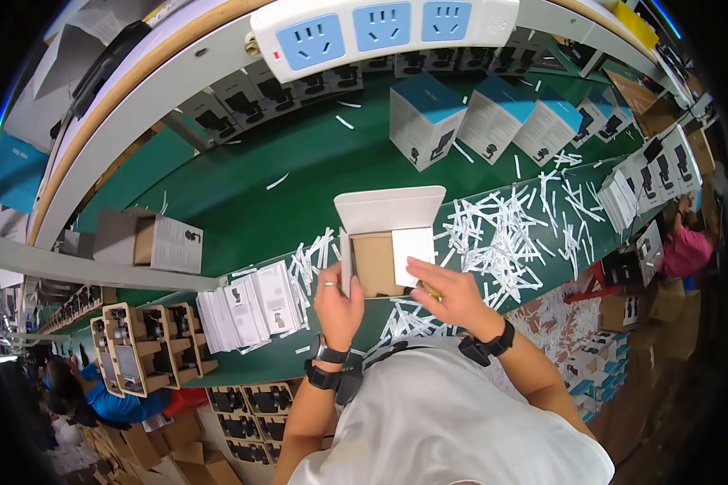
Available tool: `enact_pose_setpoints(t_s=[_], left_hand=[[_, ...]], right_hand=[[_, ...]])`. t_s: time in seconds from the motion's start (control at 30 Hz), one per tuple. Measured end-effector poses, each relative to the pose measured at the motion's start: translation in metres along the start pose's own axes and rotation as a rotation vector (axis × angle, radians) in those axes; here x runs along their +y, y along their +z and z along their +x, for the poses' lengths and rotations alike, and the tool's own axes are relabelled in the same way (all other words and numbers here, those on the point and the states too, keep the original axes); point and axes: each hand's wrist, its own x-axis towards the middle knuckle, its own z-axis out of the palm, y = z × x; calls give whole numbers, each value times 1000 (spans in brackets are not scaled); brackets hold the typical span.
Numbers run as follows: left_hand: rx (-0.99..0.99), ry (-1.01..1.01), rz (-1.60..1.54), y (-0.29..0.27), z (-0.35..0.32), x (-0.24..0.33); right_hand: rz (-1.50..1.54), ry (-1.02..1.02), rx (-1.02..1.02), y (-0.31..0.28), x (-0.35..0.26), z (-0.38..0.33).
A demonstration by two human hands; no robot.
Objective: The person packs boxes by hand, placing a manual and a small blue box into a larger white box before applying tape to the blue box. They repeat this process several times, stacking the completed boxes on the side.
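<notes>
An open cardboard box [374, 260], white outside with a bare brown inside, sits in front of me with its lid [390, 208] folded back. My left hand [339, 305] grips its left wall, thumb toward the inside and fingers outside. A white panel [412, 249] covers the right part of the opening; I cannot tell whether it is a side flap or a folded leaflet. My right hand [449, 295] has its fingers on this panel and its thumb at the box's near edge. Some dark small thing shows by the right thumb, too small to name.
White paper strips [497, 242] lie heaped to the right. Stacked leaflets [251, 307] and brown trays of devices [150, 347] stand left. Blue-topped boxes [429, 121] line the far side of the green table [299, 210]. A power strip [384, 32] hangs overhead. Other people work on both sides.
</notes>
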Motion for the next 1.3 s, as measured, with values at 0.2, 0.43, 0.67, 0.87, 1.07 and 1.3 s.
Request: enact_pose_setpoints(t_s=[0.2,0.43,0.67,0.87,1.07,1.3], left_hand=[[-253,551,69,0,8,43],[-293,689,367,17,6,27],[-289,676,364,16,5,30],[-288,683,363,15,6,31],[-225,709,329,30,-2,15],[-239,681,296,31,-5,12]], right_hand=[[221,95,57,0,11,-4],[-243,230,198,-13,40,22],[-254,300,182,-13,37,20],[-260,314,174,-8,37,21],[-143,132,195,29,-5,56],[-352,130,-10,69,-16,95]])
